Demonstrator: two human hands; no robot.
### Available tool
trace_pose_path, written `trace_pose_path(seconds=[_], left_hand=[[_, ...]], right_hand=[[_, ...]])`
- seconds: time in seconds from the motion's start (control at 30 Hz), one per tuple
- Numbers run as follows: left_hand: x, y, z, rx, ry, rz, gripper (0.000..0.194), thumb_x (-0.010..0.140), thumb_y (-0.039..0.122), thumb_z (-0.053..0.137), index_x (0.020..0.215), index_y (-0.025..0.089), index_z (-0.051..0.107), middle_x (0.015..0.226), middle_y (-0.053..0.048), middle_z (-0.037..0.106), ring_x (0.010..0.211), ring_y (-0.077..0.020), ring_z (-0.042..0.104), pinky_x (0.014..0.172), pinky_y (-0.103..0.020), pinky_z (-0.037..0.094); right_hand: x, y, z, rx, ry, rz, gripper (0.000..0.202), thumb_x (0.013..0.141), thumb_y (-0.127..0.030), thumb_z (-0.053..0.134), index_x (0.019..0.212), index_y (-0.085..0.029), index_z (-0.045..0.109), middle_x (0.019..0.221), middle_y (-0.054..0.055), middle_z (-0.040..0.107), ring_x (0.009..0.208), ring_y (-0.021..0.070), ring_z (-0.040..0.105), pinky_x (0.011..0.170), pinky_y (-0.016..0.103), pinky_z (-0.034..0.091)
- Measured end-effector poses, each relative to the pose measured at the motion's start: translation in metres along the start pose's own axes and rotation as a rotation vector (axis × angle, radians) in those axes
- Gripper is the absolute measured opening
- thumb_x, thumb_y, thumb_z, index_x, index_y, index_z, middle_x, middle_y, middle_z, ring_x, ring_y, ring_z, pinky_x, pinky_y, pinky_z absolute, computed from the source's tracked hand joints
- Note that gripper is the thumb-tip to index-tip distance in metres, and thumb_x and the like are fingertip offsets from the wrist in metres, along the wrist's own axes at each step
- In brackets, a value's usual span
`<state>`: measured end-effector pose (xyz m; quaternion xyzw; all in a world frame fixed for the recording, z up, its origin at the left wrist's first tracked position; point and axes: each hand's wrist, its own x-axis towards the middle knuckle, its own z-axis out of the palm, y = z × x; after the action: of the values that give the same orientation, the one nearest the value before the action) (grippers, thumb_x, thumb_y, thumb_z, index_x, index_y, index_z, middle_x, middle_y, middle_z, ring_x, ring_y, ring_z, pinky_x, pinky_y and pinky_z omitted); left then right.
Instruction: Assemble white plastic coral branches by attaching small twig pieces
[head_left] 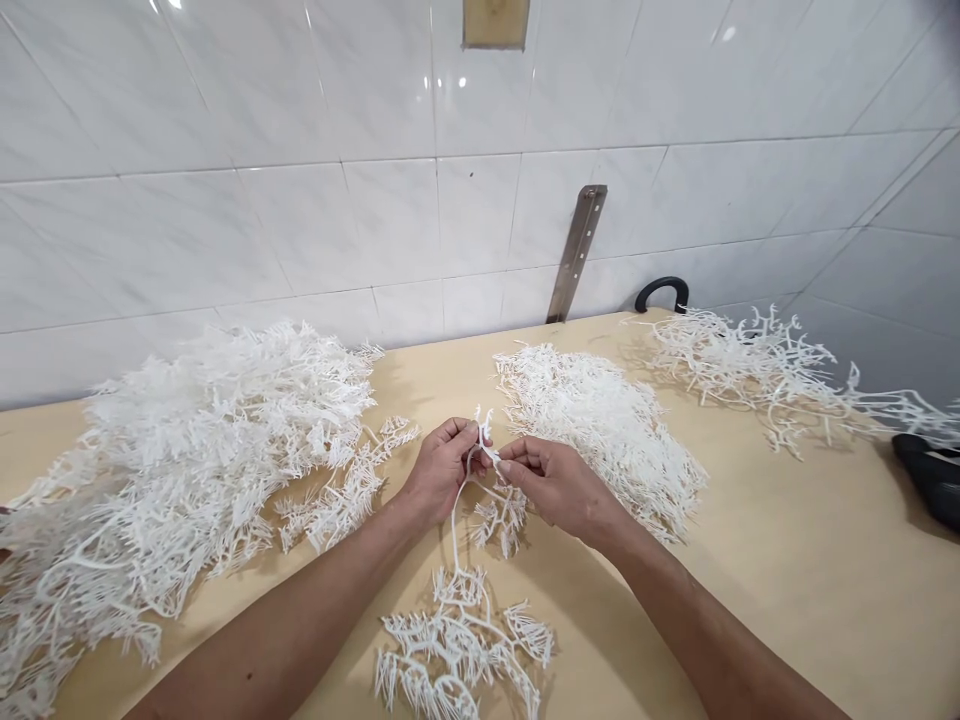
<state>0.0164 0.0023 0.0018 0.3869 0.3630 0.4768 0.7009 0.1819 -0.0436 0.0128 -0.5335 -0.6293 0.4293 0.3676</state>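
Near the middle of the table, my left hand [444, 465] is closed on a white plastic branch stem, its thumb and fingers pinching the forked upper end. My right hand [555, 485] pinches the same stem just to the right, fingertips close to the left ones. From the hands, a thin stem runs down to a white artificial branch [457, 645] with feathery tips lying on the table toward me. A smaller feathery sprig [501, 518] hangs below the fingers. The exact spot where the fingertips meet the stem is partly hidden.
A big heap of white feathery branches [225, 430] covers the left of the table [795, 580]. Another pile of sprigs [600, 430] lies right of centre. Barer white stems [750, 365] spread at the back right, near black curved handles [662, 290]. A metal bracket [577, 250] stands against the tiled wall.
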Motion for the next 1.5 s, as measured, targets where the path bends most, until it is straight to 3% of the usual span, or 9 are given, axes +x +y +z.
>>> trace_pose_path(seconds=[0.23, 0.4, 0.53, 0.67, 0.77, 0.93, 1.17, 1.3, 1.5], left_hand=[[-0.003, -0.001, 0.004, 0.130, -0.016, 0.001, 0.045, 0.075, 0.056, 0.073, 0.089, 0.013, 0.066, 0.066, -0.004, 0.064, 0.061, -0.0152, 0.061, 0.057, -0.026, 0.047], [-0.004, 0.006, 0.001, 0.370, -0.152, 0.056, 0.047, 0.076, 0.057, 0.072, 0.084, 0.011, 0.071, 0.074, -0.008, 0.068, 0.067, -0.0166, 0.062, 0.062, -0.028, 0.050], [-0.002, 0.008, -0.003, 0.378, -0.206, -0.036, 0.050, 0.079, 0.059, 0.068, 0.080, 0.009, 0.071, 0.071, -0.008, 0.067, 0.062, -0.0162, 0.063, 0.059, -0.027, 0.050], [0.000, 0.005, -0.002, 0.270, -0.085, -0.059, 0.046, 0.078, 0.057, 0.070, 0.082, 0.011, 0.067, 0.069, -0.006, 0.065, 0.055, -0.0151, 0.063, 0.048, -0.025, 0.049], [0.003, 0.002, -0.003, 0.235, 0.058, -0.019, 0.043, 0.079, 0.055, 0.069, 0.080, 0.012, 0.065, 0.068, -0.004, 0.063, 0.054, -0.0154, 0.063, 0.045, -0.024, 0.049], [0.008, 0.002, -0.007, 0.169, 0.153, 0.008, 0.038, 0.083, 0.049, 0.067, 0.079, 0.012, 0.064, 0.068, -0.004, 0.063, 0.053, -0.0139, 0.063, 0.045, -0.023, 0.050], [0.011, 0.009, -0.010, 0.056, 0.207, 0.013, 0.032, 0.090, 0.042, 0.061, 0.077, 0.012, 0.062, 0.063, -0.002, 0.058, 0.047, -0.0099, 0.057, 0.039, -0.020, 0.042], [0.012, 0.008, -0.012, 0.029, 0.161, -0.001, 0.033, 0.089, 0.044, 0.062, 0.077, 0.012, 0.062, 0.063, -0.002, 0.058, 0.046, -0.0097, 0.056, 0.038, -0.019, 0.040], [0.014, 0.006, -0.013, 0.020, 0.156, -0.012, 0.036, 0.089, 0.046, 0.061, 0.076, 0.012, 0.062, 0.064, -0.002, 0.058, 0.047, -0.0099, 0.057, 0.039, -0.019, 0.042]], right_hand=[[0.007, 0.009, 0.001, 0.181, 0.206, 0.100, 0.030, 0.084, -0.047, 0.064, 0.089, -0.018, 0.068, 0.057, -0.003, 0.056, 0.041, 0.0102, 0.045, 0.038, 0.025, 0.041], [0.011, 0.012, 0.000, 0.374, 0.249, 0.086, 0.034, 0.078, -0.049, 0.073, 0.087, -0.017, 0.068, 0.047, -0.006, 0.048, 0.039, 0.0090, 0.042, 0.038, 0.023, 0.039], [0.011, 0.010, -0.003, 0.477, 0.234, 0.081, 0.035, 0.076, -0.049, 0.074, 0.090, -0.017, 0.066, 0.059, -0.002, 0.061, 0.044, 0.0091, 0.046, 0.039, 0.022, 0.040], [0.009, 0.008, -0.005, 0.312, 0.263, 0.096, 0.037, 0.082, -0.050, 0.066, 0.100, -0.018, 0.064, 0.090, 0.007, 0.072, 0.049, 0.0101, 0.050, 0.042, 0.025, 0.042], [0.007, 0.008, -0.007, -0.015, 0.287, 0.043, 0.029, 0.084, -0.044, 0.062, 0.097, -0.019, 0.067, 0.081, 0.005, 0.072, 0.053, 0.0124, 0.052, 0.051, 0.028, 0.044], [0.004, 0.005, -0.010, -0.289, 0.214, -0.064, 0.027, 0.088, -0.041, 0.055, 0.092, -0.020, 0.071, 0.076, 0.004, 0.072, 0.059, 0.0159, 0.057, 0.059, 0.030, 0.045], [0.004, 0.003, -0.012, -0.363, 0.260, 0.046, 0.037, 0.087, -0.048, 0.053, 0.104, -0.019, 0.068, 0.067, 0.003, 0.066, 0.057, 0.0176, 0.056, 0.057, 0.030, 0.043], [0.003, 0.002, -0.013, -0.300, 0.204, 0.014, 0.042, 0.090, -0.055, 0.050, 0.098, -0.018, 0.067, 0.066, 0.002, 0.062, 0.056, 0.0162, 0.053, 0.055, 0.029, 0.041], [0.001, 0.005, -0.010, -0.022, -0.024, 0.085, 0.047, 0.091, -0.062, 0.046, 0.075, -0.019, 0.057, 0.051, -0.005, 0.044, 0.043, 0.0099, 0.039, 0.042, 0.023, 0.030]])
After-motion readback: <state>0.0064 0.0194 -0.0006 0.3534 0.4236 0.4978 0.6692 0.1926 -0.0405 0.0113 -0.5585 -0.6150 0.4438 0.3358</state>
